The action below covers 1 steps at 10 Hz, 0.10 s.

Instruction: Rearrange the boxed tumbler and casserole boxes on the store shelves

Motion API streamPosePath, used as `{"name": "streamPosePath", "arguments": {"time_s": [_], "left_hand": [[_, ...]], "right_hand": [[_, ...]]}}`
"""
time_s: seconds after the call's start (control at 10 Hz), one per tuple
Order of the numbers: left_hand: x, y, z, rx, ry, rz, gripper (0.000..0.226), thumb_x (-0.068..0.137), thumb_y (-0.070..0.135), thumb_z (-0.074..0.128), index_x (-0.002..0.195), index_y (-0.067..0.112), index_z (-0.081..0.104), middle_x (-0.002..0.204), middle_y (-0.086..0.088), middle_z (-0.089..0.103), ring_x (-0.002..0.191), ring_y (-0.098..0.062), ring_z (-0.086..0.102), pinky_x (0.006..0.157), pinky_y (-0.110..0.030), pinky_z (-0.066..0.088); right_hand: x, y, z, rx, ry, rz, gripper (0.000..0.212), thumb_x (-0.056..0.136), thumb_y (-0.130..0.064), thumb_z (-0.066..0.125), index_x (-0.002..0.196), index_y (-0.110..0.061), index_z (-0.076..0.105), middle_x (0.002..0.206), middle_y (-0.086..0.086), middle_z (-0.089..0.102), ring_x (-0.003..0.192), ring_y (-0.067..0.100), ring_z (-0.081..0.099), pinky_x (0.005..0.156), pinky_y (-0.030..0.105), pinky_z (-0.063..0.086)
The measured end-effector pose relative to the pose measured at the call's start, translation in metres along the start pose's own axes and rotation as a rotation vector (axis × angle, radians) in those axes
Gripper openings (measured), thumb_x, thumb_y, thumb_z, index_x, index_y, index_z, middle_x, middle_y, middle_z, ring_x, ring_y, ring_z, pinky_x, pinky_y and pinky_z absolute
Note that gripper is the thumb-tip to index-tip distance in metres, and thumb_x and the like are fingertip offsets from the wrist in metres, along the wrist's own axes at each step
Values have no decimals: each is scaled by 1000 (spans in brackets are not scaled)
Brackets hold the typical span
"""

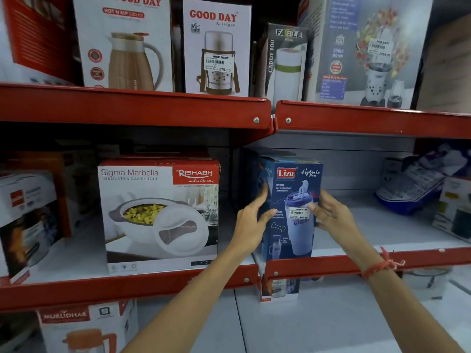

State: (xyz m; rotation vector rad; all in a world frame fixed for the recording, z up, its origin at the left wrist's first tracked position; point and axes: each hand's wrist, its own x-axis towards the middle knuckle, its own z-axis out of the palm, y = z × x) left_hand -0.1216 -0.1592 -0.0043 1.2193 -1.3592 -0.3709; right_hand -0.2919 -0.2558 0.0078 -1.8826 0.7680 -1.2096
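Note:
A tall blue Liza tumbler box (293,189) stands upright on the middle shelf, at the left end of the right bay. My left hand (251,220) grips its left side and my right hand (331,215) grips its right edge, thumb on the front near the price sticker. To its left sits a large white and red Rishabh casserole box (159,215) on the same shelf level, apart from the tumbler box.
The red shelf lip (331,266) runs below the boxes. Flask and blender boxes (216,47) line the upper shelf. More boxes stand at far left (28,217) and far right (453,207); a blue packet (418,184) leans at the right.

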Motion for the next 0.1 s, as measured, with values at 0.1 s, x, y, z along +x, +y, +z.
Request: {"name": "streamPosePath", "arguments": {"time_s": [0.1], "left_hand": [[-11,4,-3,23,9,30,66,93,29,52,148,28,16,148,-3,44,125,-9,49,90,-10,49]], "right_hand": [[-19,-14,10,-463,229,-124,59,94,-30,53,147,-19,29,135,11,55,118,31,55,92,43,50]]}}
